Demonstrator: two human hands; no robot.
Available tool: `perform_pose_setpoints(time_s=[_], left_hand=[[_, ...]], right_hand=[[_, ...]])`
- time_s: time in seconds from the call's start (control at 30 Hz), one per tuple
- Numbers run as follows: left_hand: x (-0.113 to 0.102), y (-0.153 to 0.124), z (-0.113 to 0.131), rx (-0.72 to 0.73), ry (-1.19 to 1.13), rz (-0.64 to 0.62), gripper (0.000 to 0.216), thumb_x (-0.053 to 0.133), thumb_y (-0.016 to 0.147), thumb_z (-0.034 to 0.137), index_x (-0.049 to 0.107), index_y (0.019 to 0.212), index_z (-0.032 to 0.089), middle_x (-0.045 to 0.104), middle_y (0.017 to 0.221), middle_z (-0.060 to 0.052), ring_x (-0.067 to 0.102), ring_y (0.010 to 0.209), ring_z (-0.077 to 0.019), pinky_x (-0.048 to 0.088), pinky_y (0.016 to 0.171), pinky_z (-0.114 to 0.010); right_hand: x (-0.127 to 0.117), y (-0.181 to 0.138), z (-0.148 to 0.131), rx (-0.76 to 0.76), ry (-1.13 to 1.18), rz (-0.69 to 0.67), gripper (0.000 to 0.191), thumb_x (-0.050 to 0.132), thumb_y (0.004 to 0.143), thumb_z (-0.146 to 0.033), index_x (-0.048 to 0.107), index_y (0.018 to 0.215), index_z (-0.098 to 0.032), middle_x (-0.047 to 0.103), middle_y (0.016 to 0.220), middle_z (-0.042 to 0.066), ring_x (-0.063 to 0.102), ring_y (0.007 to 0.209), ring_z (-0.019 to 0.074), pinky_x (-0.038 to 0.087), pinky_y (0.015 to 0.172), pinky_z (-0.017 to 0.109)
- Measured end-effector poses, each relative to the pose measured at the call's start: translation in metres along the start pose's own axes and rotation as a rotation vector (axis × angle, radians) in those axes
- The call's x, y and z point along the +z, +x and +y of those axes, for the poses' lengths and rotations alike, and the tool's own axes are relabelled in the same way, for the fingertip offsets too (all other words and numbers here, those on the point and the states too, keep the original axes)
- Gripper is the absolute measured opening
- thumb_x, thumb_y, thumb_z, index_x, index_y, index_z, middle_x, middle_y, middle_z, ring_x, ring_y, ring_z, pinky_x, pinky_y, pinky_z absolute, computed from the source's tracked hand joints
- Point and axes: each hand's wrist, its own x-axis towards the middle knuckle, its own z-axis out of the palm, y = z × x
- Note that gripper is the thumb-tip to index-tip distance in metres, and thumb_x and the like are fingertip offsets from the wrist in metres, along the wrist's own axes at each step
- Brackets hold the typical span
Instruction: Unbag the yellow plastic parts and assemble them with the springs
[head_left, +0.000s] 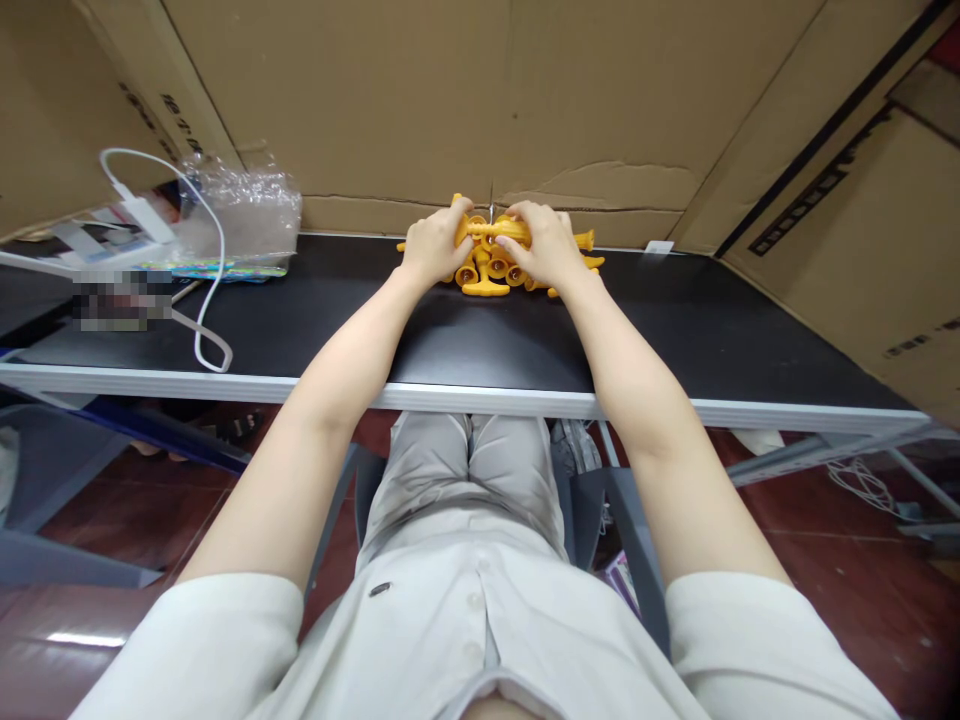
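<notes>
At the back of the black table, a heap of yellow plastic pieces (486, 288) lies under and between my hands. Several have round, cup-like ends, and the front one has a T-shaped bar. My left hand (433, 243) is closed on a yellow plastic piece at the heap's left side. Fingers and thumb of my right hand (553, 246) grip a ridged yellow plastic piece (517, 232) above the heap. The held parts meet between my hands; whether they are joined, I cannot tell. My palms hide part of the heap.
Cardboard panels (480, 100) wall in the back and sides of the black table (487, 345). To the left lie a clear plastic bag (244, 210), a white cable (223, 235) with a white plug (150, 218), and a blurred-out patch. A small white tag (659, 247) sits at the back right.
</notes>
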Motion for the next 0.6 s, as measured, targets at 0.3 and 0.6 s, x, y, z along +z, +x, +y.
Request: perform_pose_setpoints(time_s=[0.3,0.6], left_hand=[[-0.0038,-0.0038,0.0078,-0.002,0.020,-0.022,0.063,0.060,0.095,0.027,0.065,0.158,0.033,0.082,0.136,-0.012,0.076,0.127,-0.0386,0.059,0.111,-0.049],[-0.0065,-0.0048,0.0080,0.000,0.017,-0.032,0.064,0.063,0.096,0.031,0.064,0.159,0.036,0.083,0.136,-0.010,0.076,0.126,-0.0388,0.060,0.110,-0.049]], right_hand=[[-0.0013,0.0011,-0.0021,0.011,0.029,-0.053,0.048,0.051,0.111,-0.059,0.067,0.139,-0.023,0.071,0.145,0.021,0.062,0.137,0.0437,0.044,0.121,0.067],[-0.0012,-0.0007,-0.0072,0.009,0.067,-0.105,0.053,0.046,0.108,-0.043,0.064,0.150,-0.018,0.071,0.154,0.025,0.061,0.147,0.0477,0.043,0.122,0.073]])
